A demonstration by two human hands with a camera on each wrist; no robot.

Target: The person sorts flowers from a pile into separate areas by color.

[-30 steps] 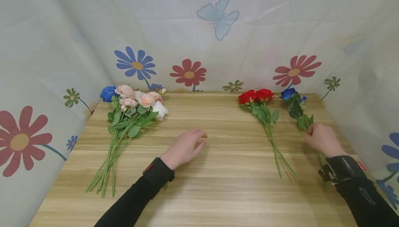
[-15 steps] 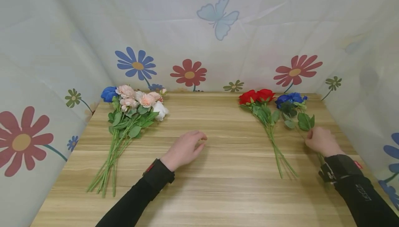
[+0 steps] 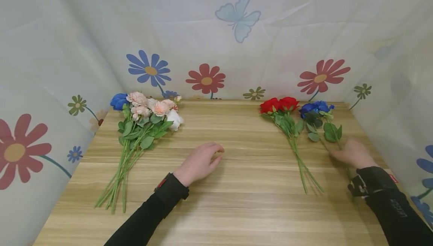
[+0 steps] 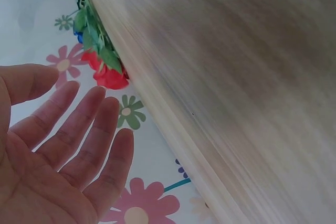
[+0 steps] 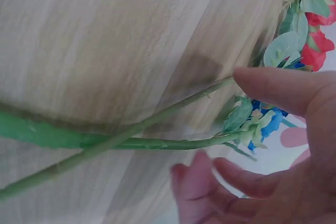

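Observation:
Two blue flowers (image 3: 316,107) lie on the right of the wooden table, their leafy stems crossing in the right wrist view. My right hand (image 3: 353,154), slightly blurred, is over these stems (image 5: 157,121). Its thumb (image 5: 283,90) and fingers (image 5: 210,184) stand apart on either side of the stems; thumb contact with one stem is unclear. My left hand (image 3: 199,161) hovers over the middle of the table, fingers loosely bent, holding nothing. Just left of the blue flowers are red roses (image 3: 279,105) with crossed green stems.
A bunch of pink, white and blue flowers (image 3: 145,114) lies on the left of the table (image 3: 236,208), stems toward the near edge. A pale cloth (image 3: 189,32) printed with flowers and a butterfly stands behind and at both sides.
The blue flower in my right hand came down to the left, beside the other. My right hand has since loosened from the stem and shifted slightly right. The left hand stayed still.

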